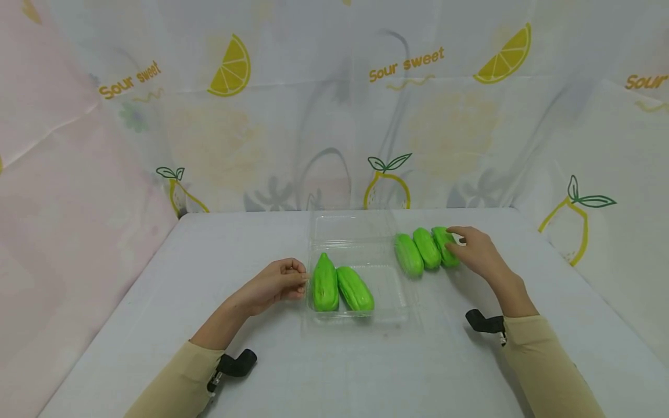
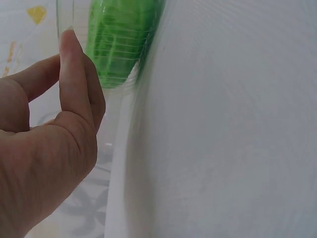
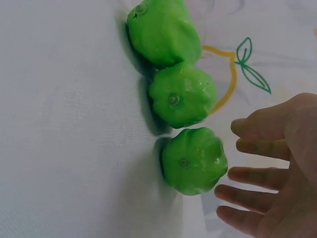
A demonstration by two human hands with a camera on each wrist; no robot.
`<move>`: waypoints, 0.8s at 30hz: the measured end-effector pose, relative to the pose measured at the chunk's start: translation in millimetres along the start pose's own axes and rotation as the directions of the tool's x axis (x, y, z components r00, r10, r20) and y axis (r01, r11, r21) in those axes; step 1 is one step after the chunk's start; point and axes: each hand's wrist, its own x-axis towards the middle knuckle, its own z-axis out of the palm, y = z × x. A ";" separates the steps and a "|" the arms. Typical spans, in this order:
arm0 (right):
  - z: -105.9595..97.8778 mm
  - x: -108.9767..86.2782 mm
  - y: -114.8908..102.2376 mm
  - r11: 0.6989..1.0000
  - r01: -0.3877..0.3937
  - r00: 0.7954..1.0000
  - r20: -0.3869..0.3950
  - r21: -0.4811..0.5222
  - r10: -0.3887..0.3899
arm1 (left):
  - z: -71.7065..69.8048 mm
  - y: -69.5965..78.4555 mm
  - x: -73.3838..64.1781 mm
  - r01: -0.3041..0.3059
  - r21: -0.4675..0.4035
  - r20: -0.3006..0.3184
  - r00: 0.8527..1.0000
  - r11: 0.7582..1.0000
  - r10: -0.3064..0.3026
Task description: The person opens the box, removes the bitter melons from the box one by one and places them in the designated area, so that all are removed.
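A clear plastic clamshell box (image 1: 389,284) lies with its lid (image 1: 352,226) folded back. Two ribbed, oblong green fruits, the left one (image 1: 325,284) and the right one (image 1: 355,289), lie side by side inside it. My left hand (image 1: 277,284) pinches the box's left rim between thumb and fingers. Right of the box, three similar green fruits lie in a row: a near one (image 1: 409,255), a middle one (image 1: 427,248) and a far-right one (image 1: 444,247). Beside the far-right fruit hovers my right hand (image 1: 478,251), fingers spread; the right wrist view shows them apart from it.
A white cloth covers the table (image 1: 251,371). Behind it hangs a curtain (image 1: 292,128) printed with lemons and lettering. A black wrist camera (image 1: 235,364) juts from the left sleeve and another (image 1: 485,322) from the right sleeve.
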 end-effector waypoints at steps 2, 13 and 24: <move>-1.0 -0.6 -1.4 1.000 0.004 1.000 -0.008 0.005 -0.004 | 0.2 0.2 -0.3 -0.001 -0.002 0.001 1.000 1.000 0.001; -6.1 -2.6 -14.6 0.999 0.052 0.997 -0.057 0.015 -0.051 | 1.1 2.2 -2.4 -0.009 -0.014 0.005 1.000 1.000 0.009; -11.3 -7.2 -34.2 0.993 0.121 0.992 -0.050 0.011 -0.120 | 0.4 0.4 -0.7 -0.010 -0.014 0.008 1.000 1.000 0.010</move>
